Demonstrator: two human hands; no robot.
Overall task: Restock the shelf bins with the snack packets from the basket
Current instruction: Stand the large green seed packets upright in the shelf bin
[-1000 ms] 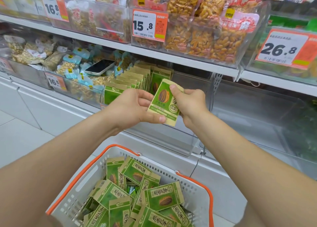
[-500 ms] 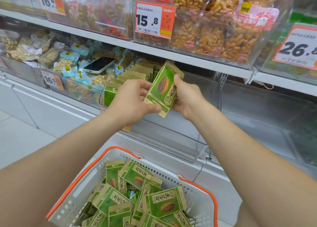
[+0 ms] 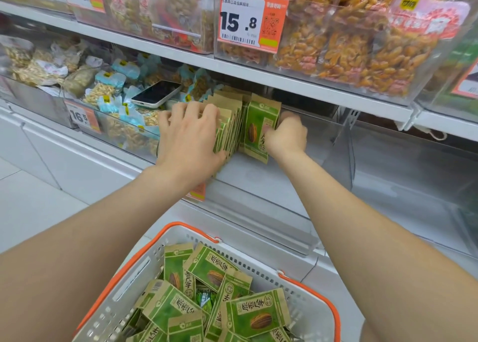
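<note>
Packet (image 3: pixel 256 131) now stands beside row (image 3: pixel 229 128) in bin (image 3: pixel 339 150)

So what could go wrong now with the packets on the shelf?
The row of packets stands on edge, held by the left hand. Once released, it might topple into the bare part of the bin. The green packet pinched by the right hand isn't tucked against the row yet and could flop over. The phone lies loose on neighbouring snack bags; a bump might shift it.
</note>
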